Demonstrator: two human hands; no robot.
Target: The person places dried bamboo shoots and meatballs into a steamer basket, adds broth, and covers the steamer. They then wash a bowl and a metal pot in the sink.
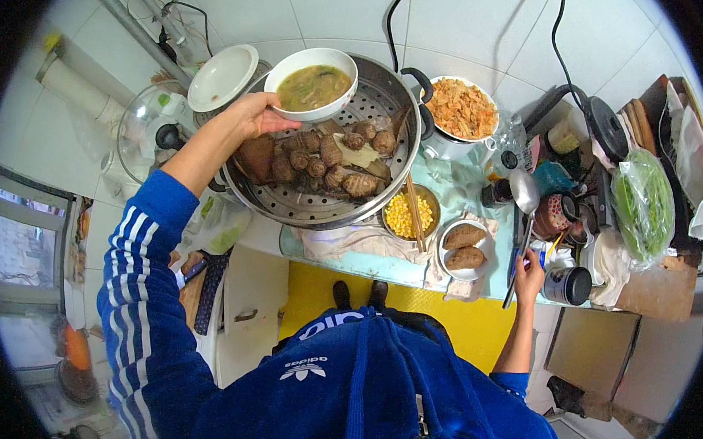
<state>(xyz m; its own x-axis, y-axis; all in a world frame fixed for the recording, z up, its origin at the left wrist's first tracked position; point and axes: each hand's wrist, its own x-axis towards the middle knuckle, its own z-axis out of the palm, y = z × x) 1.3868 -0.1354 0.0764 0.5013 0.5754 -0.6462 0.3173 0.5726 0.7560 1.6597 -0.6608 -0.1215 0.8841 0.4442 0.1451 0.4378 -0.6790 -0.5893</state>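
Observation:
My left hand (255, 116) grips the near rim of a white bowl of yellowish soup (311, 84) and holds it over the far side of a big metal steamer pot (287, 207). On the steamer's perforated tray lie several brown taro roots (328, 161). My right hand (528, 274) rests at the counter's front edge, closed on the handle of a metal ladle (523, 197) that lies across the counter.
Along the counter stand a small bowl of corn kernels (408, 213) with chopsticks (415, 210) across it, a bowl with two brown buns (464, 247), a white pot of shredded fried bits (462, 107), a dark tin (567, 285), a kettle (593, 123) and bagged greens (643, 202). Far left lie a white plate (222, 77) and a glass lid (146, 128).

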